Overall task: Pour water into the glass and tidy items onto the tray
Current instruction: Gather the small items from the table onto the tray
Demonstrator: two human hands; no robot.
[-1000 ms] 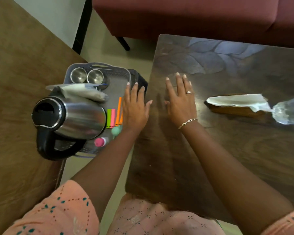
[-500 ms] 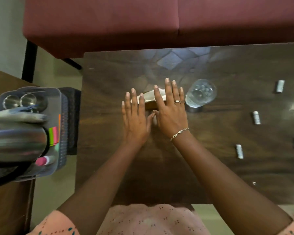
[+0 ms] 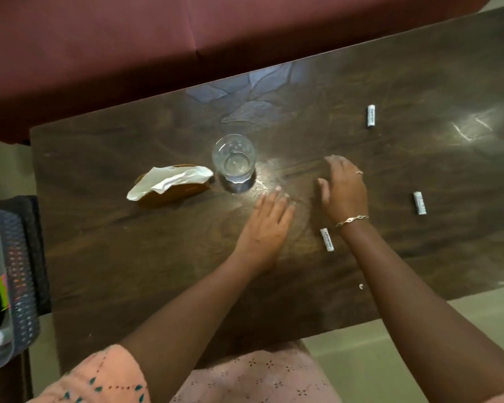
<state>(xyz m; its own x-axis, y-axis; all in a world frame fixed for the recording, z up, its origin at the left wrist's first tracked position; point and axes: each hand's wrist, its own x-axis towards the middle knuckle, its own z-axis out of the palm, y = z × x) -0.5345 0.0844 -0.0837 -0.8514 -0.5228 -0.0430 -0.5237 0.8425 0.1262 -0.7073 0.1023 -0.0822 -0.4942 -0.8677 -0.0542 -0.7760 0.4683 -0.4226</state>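
Both hands empty, fingers spread. Small white paper-wrapped cylinder [image 3: 327, 239] lies just beside right hand [image 3: 344, 191], wrist side, long axis roughly along forearm; left hand [image 3: 266, 225] slightly farther.

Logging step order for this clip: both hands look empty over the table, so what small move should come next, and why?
Probably the right hand drops back to pick up the small white cylinder lying just below its wrist. Both hands are open and empty, the left hand flat on the table, and that cylinder is the nearest loose item to tidy.
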